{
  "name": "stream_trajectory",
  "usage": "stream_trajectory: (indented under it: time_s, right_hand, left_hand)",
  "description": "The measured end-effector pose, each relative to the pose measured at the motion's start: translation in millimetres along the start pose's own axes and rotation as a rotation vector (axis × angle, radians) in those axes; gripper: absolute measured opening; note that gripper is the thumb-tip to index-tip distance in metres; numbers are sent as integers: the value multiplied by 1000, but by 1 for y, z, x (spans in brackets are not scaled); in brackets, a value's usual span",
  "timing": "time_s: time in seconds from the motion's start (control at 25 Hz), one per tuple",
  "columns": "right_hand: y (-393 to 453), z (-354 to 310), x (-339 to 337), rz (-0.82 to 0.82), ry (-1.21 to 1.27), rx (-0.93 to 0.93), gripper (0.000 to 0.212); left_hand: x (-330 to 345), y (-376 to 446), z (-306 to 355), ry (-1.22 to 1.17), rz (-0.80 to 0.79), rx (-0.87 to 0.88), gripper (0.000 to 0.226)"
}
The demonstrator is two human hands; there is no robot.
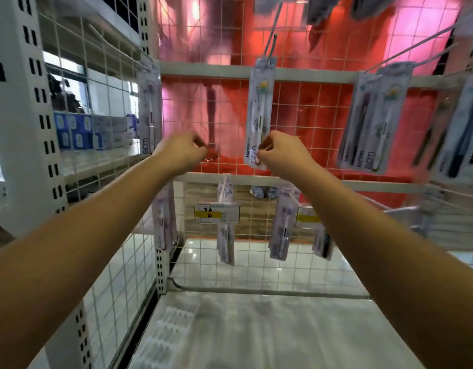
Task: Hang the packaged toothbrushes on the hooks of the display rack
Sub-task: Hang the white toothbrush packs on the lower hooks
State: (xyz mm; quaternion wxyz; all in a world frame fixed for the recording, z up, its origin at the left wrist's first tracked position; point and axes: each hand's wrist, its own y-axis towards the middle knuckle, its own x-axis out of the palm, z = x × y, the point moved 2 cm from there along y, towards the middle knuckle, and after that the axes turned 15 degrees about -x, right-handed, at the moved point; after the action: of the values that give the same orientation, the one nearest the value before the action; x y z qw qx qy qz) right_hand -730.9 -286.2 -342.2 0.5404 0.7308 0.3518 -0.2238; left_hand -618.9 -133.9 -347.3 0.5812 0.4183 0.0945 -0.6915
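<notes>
**Both hands raised before the wire grid, right hand at a hanging toothbrush pack**

A white wire grid panel (296, 110) fills the view, backed by red and pink sheeting. To the left of the grid a perforated white upright (19, 107) is seen, with blue boxes (75, 131) shelved beyond it. At the right of the grid a cluster of toothbrush packs (376, 118) is hung from long hooks. Below the grid's middle rail, smaller packs (282, 225) and yellow price tags (216, 213) are hung.

One packaged toothbrush (259, 110) is hung from a hook (270, 49) at the grid's centre. Its lower edge is met by the right hand (280, 153), whose fingers are curled against it; whether it is actually pinched cannot be told. The left hand (182, 150) is held left of that pack, apart from it, fingers curled; blur hides whether anything is held.
</notes>
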Motion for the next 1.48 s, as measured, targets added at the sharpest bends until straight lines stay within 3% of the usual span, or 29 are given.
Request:
stream_trajectory:
  time_s: [0.32, 0.52, 0.68, 0.8, 1.08, 1.36, 1.48]
  right_hand:
    - [64, 32, -19, -22, -34, 60, 29]
    - [93, 70, 17, 37, 390, 252, 57]
    - [121, 83, 28, 111, 597, 256, 73]
    - [138, 89, 36, 105, 717, 235, 75]
    - [152, 102, 45, 168, 795, 304, 71]
    - [144, 104, 46, 144, 878, 261, 53]
    - [137, 100, 42, 134, 895, 222, 44]
  left_hand:
    - [14, 44, 48, 20, -21, 22, 30]
    - [47, 79, 47, -143, -252, -65, 41]
    - [65, 97, 60, -279, -314, -52, 56]
    - [79, 109, 71, -328, -448, -5, 49]
    - [100, 119, 86, -375, -488, 147, 47]
    - [102, 120, 77, -362, -441, 84, 43]
    - [97, 118, 70, -405, -503, 37, 37]
